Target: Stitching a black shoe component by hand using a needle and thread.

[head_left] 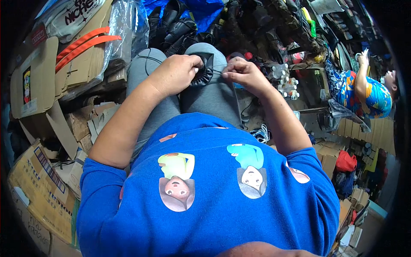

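A black leather piece (204,73) with a puckered, gathered edge rests on my grey-trousered thigh; it resembles part of a shoe. My left hand (182,70) is closed on its left side, the thumb and fingers curled over the edge. Thin thread (219,68) stretches from the leather toward my right hand (246,73), whose thumb and forefinger pinch it just to the right. Whether a needle is also between those fingers is too small to tell. A dark cord (147,64) loops across my left knee.
Cardboard boxes (43,81) crowd the left side, with orange strips (85,45) on one. Black shoes (177,30) pile up ahead. Small clear bottles (284,79) stand right of my knees. Farther right, another person (364,92) in colourful clothes sits among cluttered goods.
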Motion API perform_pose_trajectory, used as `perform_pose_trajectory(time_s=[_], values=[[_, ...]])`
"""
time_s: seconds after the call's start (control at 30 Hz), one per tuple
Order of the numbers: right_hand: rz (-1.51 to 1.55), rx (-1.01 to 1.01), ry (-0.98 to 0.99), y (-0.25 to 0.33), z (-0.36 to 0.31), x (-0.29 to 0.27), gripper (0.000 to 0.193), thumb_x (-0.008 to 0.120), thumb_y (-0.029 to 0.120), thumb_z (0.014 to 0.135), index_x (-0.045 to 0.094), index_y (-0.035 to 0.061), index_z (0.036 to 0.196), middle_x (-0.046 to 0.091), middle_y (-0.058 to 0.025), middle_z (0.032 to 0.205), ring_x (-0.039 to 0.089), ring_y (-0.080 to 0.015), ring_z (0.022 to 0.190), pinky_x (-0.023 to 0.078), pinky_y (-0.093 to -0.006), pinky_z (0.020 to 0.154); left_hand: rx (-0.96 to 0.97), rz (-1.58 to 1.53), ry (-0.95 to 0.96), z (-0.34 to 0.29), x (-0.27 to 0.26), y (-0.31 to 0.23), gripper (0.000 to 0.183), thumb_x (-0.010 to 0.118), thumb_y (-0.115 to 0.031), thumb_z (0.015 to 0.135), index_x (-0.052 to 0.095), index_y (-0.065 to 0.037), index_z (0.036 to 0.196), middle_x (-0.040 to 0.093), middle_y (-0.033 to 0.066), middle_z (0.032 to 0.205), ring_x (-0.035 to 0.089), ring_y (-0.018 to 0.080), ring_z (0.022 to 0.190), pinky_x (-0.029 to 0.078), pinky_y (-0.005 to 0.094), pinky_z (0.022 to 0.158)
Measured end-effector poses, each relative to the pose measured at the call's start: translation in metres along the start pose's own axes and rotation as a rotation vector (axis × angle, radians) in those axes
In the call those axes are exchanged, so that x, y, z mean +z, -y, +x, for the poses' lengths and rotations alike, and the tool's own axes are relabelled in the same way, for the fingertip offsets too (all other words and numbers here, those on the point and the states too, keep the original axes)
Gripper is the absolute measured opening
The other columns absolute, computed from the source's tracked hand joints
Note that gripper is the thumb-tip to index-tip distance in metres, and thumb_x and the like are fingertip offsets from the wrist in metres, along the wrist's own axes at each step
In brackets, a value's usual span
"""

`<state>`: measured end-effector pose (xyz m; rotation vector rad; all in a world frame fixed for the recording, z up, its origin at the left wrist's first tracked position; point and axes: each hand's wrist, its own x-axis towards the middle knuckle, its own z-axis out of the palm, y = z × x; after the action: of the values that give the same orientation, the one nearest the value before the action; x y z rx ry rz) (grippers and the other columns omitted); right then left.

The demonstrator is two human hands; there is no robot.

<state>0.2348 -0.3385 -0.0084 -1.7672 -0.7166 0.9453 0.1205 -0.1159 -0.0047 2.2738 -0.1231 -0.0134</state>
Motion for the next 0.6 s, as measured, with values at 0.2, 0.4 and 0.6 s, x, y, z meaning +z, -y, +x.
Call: perform_pose_trajectory(time_s=[0.2, 0.4, 0.6], values=[[-0.239, -0.103, -0.141, 0.038, -0.018, -0.02, 0.017, 0.071, 0.017, 0.076, 0.064, 0.0017, 0.078, 0.053, -0.004, 0.088, 0.053, -0.0112, 0.08, 0.045, -0.0271, 0.07, 0.071, 0.124, 0.046, 0.003, -0.004, -0.001, 0.018, 0.054, -0.008, 0.082, 0.061, -0.002, 0.097, 0.063, 0.0185, 0.088, 0.061, 0.0357, 0.085, 0.048, 0.04, 0.076], [-0.802, -0.272, -0.337, 0.036, 0.022, -0.04, 0.019, 0.069, 0.02, 0.077, 0.068, 0.007, 0.091, 0.057, -0.0106, 0.1, 0.06, -0.027, 0.089, 0.049, -0.0344, 0.076, 0.144, 0.216, 0.04, 0.008, -0.004, -0.003, 0.014, 0.055, -0.009, 0.082, 0.06, -0.003, 0.093, 0.063, 0.0185, 0.086, 0.06, 0.0362, 0.085, 0.048, 0.0423, 0.074], [-1.267, -0.522, 0.0, 0.068, 0.018, -0.004, 0.012, 0.056, 0.022, 0.084, 0.064, 0.0148, 0.087, 0.063, -0.0027, 0.085, 0.062, -0.0233, 0.086, 0.04, -0.0382, 0.081, 0.113, 0.198, 0.001, 0.001, -0.006, 0.003, 0.011, 0.054, -0.01, 0.082, 0.059, -0.003, 0.09, 0.062, 0.0185, 0.081, 0.06, 0.0367, 0.082, 0.047, 0.0441, 0.072]])
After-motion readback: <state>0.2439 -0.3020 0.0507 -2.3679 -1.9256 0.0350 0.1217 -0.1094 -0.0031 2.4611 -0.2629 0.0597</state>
